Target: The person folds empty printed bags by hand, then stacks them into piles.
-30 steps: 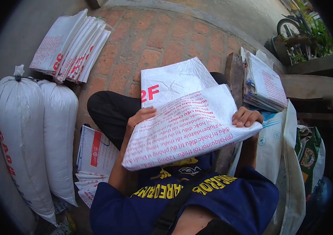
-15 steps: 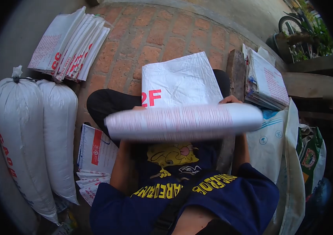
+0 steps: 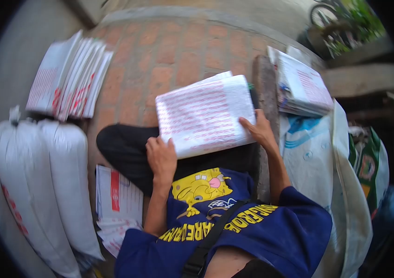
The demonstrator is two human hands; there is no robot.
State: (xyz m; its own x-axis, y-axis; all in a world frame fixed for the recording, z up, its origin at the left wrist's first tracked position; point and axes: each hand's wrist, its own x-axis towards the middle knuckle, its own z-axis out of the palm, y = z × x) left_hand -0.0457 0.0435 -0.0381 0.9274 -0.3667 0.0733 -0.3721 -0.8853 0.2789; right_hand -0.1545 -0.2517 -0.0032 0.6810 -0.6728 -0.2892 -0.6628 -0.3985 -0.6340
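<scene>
A folded white woven sack [image 3: 201, 118] with rows of small red print lies flat across my lap, a second white layer showing behind its far edge. My left hand [image 3: 161, 157] is closed on its near left corner, with the fingertips at the edge. At the right edge my right hand [image 3: 259, 129] grips the sack, thumb on top and the other fingers underneath, partly hidden.
Stacks of folded sacks stand at the far left [image 3: 67, 76] and on the right [image 3: 303, 83]. Filled white sacks [image 3: 30, 185] line the left side. More folded sacks [image 3: 120, 194] lie beside my left arm. A wooden beam [image 3: 266, 92] runs along my right.
The blurred, raised fold has come down flat onto my lap, covering the large red letters. Both hands now show at its near left corner and right edge.
</scene>
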